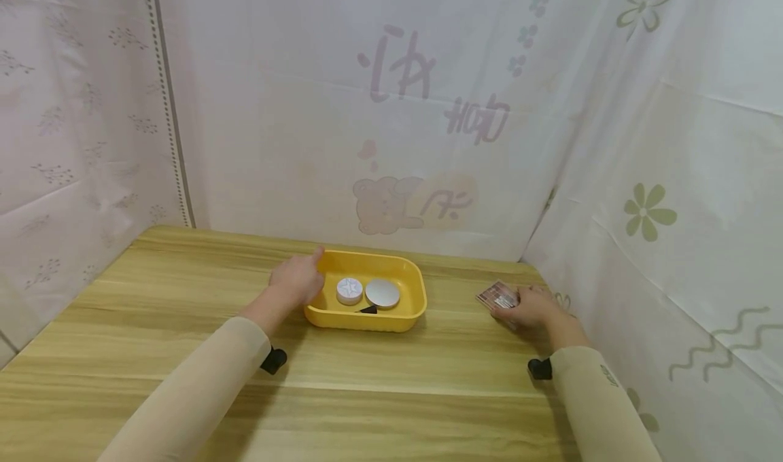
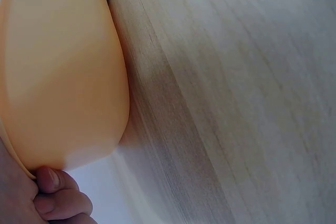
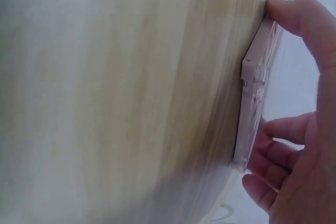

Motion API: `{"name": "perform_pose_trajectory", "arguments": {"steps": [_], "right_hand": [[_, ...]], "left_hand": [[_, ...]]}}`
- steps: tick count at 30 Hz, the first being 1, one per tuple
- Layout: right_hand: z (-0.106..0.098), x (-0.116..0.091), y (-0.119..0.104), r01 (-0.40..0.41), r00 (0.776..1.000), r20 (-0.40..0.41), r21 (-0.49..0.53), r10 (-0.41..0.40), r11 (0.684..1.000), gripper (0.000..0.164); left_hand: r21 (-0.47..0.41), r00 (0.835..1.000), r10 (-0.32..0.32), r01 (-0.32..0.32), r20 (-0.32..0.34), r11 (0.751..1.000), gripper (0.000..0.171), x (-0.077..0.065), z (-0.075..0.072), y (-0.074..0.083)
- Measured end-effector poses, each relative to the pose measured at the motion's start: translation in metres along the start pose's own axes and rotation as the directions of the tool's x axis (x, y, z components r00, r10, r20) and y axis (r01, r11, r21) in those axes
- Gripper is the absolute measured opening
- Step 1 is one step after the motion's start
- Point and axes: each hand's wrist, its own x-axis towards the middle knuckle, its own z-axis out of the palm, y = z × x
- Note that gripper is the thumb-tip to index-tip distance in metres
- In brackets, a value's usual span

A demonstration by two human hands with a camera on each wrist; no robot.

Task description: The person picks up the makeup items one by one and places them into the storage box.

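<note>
My left hand grips the left end of a yellow plastic basin; in the left wrist view, curled fingers show under the basin's rim. Inside the basin lie a round white case with a star pattern, a round silvery disc and a small black piece, partly hidden by the front wall. At the right, my right hand holds an eyeshadow palette low at the tabletop. The right wrist view shows the palette edge-on, its two hinged halves spread, between thumb and fingers.
Everything stands on a wood-grain table. A pale printed curtain hangs behind the table's back edge, and another patterned curtain comes close to my right hand and forearm. A gap of tabletop separates the basin from the palette.
</note>
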Motion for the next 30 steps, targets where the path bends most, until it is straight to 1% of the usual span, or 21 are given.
{"name": "perform_pose_trajectory", "arguments": {"steps": [5,8,10,14,20,23,26,30], "right_hand": [[-0.001,-0.001,0.001,-0.033,0.999,-0.007,-0.048,0.032,0.998,0.116],[-0.002,-0.002,0.0,-0.032,0.999,-0.032,-0.086,0.03,0.996,0.115],[-0.003,-0.003,0.0,-0.03,0.998,-0.051,-0.093,0.026,0.995,0.113],[-0.004,-0.006,-0.001,-0.03,0.997,-0.079,-0.094,0.022,0.995,0.111],[-0.005,-0.007,-0.003,-0.041,0.995,-0.097,-0.07,0.034,0.997,0.113],[-0.005,-0.004,-0.004,-0.022,0.994,-0.11,-0.076,0.013,0.997,0.112],[-0.004,0.0,-0.006,0.003,0.992,-0.125,-0.097,-0.015,0.995,0.11],[-0.005,0.005,-0.011,0.024,0.989,-0.145,-0.095,-0.038,0.995,0.105]], "left_hand": [[0.006,1.0,0.0,0.0,0.001,1.0,0.07,-0.001,0.0,0.001],[0.008,1.0,0.001,-0.001,0.001,1.0,0.07,-0.001,0.0,0.002],[0.008,1.0,0.002,-0.002,0.0,1.0,0.07,-0.002,0.0,0.002],[0.013,1.0,0.006,-0.006,-0.001,1.0,0.07,-0.002,0.0,0.002],[0.009,1.0,0.012,-0.012,0.001,1.0,0.07,-0.002,-0.001,0.002],[0.006,1.0,0.011,-0.011,0.005,1.0,0.071,-0.003,-0.001,0.001],[0.011,1.0,0.012,-0.012,0.005,1.0,0.071,-0.003,-0.001,0.002],[0.015,1.0,0.007,-0.007,0.008,1.0,0.071,-0.003,-0.002,0.002]]}}
